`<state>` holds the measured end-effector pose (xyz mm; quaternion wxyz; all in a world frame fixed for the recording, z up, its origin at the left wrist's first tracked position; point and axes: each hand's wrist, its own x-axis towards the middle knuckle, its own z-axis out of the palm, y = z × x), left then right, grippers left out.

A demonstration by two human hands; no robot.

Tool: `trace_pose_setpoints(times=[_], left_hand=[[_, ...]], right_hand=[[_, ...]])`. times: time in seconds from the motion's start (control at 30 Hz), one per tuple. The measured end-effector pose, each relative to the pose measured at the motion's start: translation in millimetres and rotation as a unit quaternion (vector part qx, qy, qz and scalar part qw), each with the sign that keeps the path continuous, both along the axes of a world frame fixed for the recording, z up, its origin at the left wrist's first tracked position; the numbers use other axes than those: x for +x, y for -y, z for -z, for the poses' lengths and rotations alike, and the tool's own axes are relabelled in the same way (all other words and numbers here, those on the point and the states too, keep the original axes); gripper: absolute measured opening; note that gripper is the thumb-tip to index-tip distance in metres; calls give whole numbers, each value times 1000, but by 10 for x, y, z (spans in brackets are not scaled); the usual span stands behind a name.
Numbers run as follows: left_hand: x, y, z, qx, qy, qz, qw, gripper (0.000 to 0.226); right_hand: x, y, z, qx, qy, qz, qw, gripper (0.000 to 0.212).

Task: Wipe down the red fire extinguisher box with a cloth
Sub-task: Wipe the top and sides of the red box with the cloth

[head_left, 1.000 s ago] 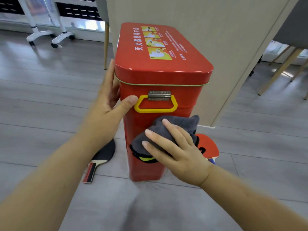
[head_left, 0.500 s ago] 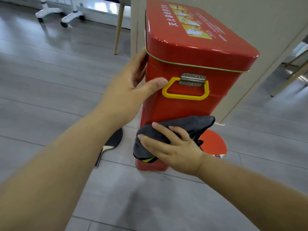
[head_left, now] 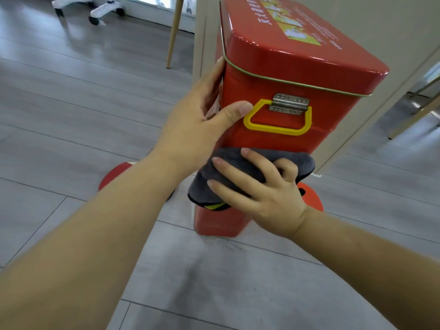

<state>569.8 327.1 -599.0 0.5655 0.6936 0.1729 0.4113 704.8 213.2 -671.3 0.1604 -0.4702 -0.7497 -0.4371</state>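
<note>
Two hands on the red fire extinguisher box (head_left: 281, 65), both bare.

- Box: stands on end on the grey plank floor (head_left: 71, 115), just in front of a beige panel (head_left: 381, 25). Can't tell if they touch. Lid is on, with a yellow instruction label on top. Front face carries a yellow handle (head_left: 277, 129) hanging from a metal bracket (head_left: 289, 103).
- Left hand (head_left: 197, 129): braces the box's upper left corner. Its fingers (head_left: 214, 75) lie flat and fairly straight along the left side wall, just under the lid rim. Thumb presses the front face, tip right beside the handle's left corner. Nothing held.
- Right hand (head_left: 266, 198): holds the grey cloth (head_left: 302, 164), bunched, against the front face below the handle. Fingers spread over the cloth, index bent into it, thumb hidden. A yellow-and-black edge of the cloth shows under the hand.
- Cloth sits about mid-height on the box, apart from the handle. Red base of the box is visible below it.

Around: a red paddle face (head_left: 116, 172) on the floor left of the box, partly behind the left forearm, and another (head_left: 312, 196) on the right behind the right hand. Wooden chair leg (head_left: 173, 32) and white caster base (head_left: 102, 10) farther back.
</note>
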Motion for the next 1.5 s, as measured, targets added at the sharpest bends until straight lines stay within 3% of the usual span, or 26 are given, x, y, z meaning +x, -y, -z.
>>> trace_pose_setpoints(times=[0.13,0.5,0.73,0.9,1.07,1.27,1.5], left_hand=[[-31,39,49,-4,-8,-18,1000,66],[-33,81,143,5,-3,-30,1000,63],[-98,188,438,-26,-53,-74,996,57],[-117,169,516,-17,-90,-95,991,55],[-90,197,521,-10,-94,-112,989,54],[-81,216,714,-26,-134,-102,985,76],[-65,278,861,-51,-117,-96,987,77]], right_hand=[[-8,-94,180,-5,22,-26,999,23],[74,-35,1475,-142,162,41,976,50],[21,39,1312,-137,61,36,988,37],[101,158,937,-17,-48,67,996,27],[224,274,696,65,-143,115,981,36],[311,217,1053,69,-156,103,980,44],[418,357,1965,-66,-86,94,990,36]])
